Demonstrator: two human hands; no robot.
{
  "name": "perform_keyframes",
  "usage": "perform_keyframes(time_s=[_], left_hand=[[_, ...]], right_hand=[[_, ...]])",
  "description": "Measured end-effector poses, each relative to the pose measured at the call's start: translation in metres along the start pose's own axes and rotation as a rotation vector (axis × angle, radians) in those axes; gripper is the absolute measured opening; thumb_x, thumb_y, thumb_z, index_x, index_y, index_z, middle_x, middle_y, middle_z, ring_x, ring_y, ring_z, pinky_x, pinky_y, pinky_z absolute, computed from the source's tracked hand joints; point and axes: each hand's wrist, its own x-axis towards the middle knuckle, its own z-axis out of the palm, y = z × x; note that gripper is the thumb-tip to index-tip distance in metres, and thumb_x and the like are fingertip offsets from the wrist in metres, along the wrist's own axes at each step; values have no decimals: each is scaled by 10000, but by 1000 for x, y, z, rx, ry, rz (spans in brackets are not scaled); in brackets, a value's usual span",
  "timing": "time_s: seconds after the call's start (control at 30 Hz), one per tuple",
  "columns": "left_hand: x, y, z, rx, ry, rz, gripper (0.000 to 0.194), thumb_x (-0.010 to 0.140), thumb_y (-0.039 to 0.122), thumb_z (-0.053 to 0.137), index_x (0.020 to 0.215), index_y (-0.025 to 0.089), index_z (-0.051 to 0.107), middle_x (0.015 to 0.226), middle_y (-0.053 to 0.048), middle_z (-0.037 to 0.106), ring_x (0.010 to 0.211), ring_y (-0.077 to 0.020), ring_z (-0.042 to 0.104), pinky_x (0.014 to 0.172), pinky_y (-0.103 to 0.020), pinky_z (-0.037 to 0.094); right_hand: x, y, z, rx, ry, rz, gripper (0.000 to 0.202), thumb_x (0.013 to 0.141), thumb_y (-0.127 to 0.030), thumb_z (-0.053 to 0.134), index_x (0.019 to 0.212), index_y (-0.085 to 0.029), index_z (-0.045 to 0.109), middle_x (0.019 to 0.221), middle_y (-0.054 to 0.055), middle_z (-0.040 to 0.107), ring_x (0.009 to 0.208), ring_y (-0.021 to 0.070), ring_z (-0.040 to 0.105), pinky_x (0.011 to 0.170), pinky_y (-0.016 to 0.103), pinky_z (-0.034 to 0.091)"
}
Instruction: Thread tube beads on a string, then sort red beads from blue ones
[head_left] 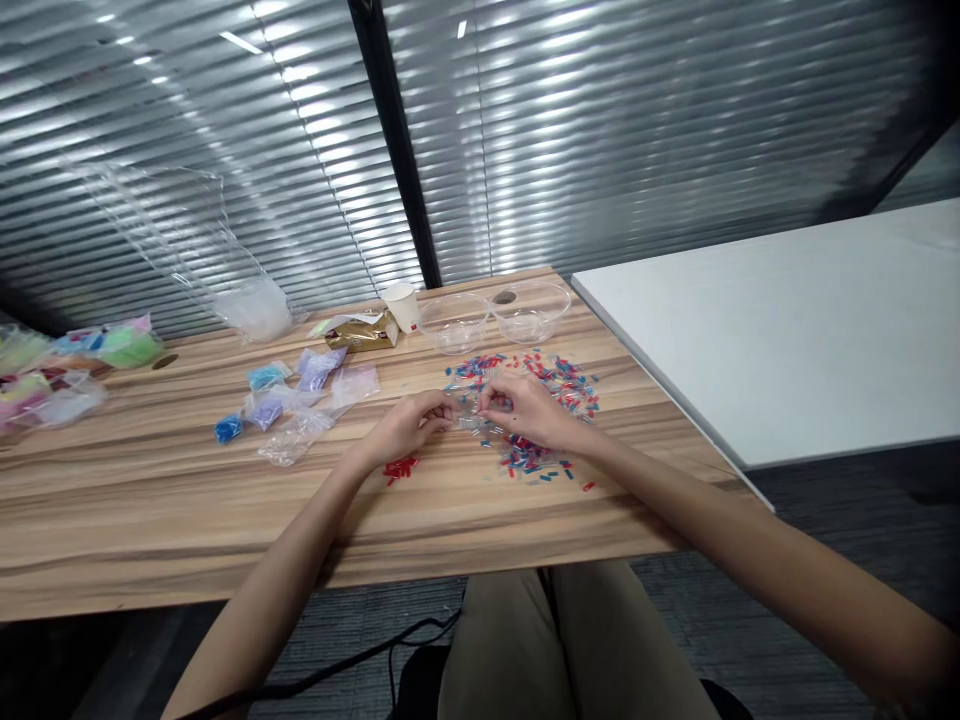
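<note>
Small red, blue and clear plastic pieces are scattered over the wooden table. My left hand is at the left edge of this spread, thumb and fingertips pinched together. Facing it, my right hand hovers over the pieces with its fingers closed in a pinch. Something clear and shiny lies between the two sets of fingertips; whether it is held, or is loose pieces, is too small to tell. A separate little pile of red pieces lies just below my left hand.
Two clear plastic bowls stand behind the pieces, beside a paper cup and a gold packet. Small bags of blue and purple material lie to the left. A tall clear bag and colourful packets are farther left.
</note>
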Motion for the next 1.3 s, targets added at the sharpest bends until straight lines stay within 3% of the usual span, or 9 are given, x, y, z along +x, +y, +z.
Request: perform_keyframes(time_s=[0.17,0.33,0.67,1.0,1.2,1.3], left_hand=[[0,-1,-1,-159,-32,-7,205,781,120,539,976,120,603,897,-64,644,805,-142,612,725,-242,490],[1,2,-1,-181,-95,-22,147,782,130,589,917,129,645,839,-39,667,758,-123,616,697,-214,481],[1,6,-2,-131,-141,5,122,792,119,576,885,131,655,831,-24,671,718,-105,591,666,-186,448],[-1,10,-2,-105,-180,52,176,865,266,537,899,147,663,835,-26,668,740,-117,595,678,-188,433],[-2,19,-2,-152,-303,96,168,808,251,625,932,151,678,890,-50,668,763,-122,597,676,-193,445],[-1,21,3,-169,-298,114,166,768,233,669,904,141,682,873,-59,661,751,-123,591,668,-201,453]], right_hand=[[-4,-17,16,-48,-148,-87,67,783,-96,577,785,-148,619,764,35,567,720,142,519,667,244,360],[-7,-13,25,-76,-219,-136,85,774,-90,591,757,-151,648,761,43,542,726,144,502,668,246,362],[-7,-13,20,-38,-231,-173,58,778,-143,628,818,-158,668,794,52,601,778,157,548,694,255,401],[-6,-1,9,74,-195,-128,80,820,-218,592,858,-179,650,801,16,654,723,134,581,660,219,391],[-4,-5,3,87,-98,-85,105,814,-183,562,830,-162,664,778,22,670,692,127,595,644,217,412],[-4,-4,-1,109,-55,-50,114,816,-203,562,833,-156,664,748,23,672,656,124,597,623,215,422]])
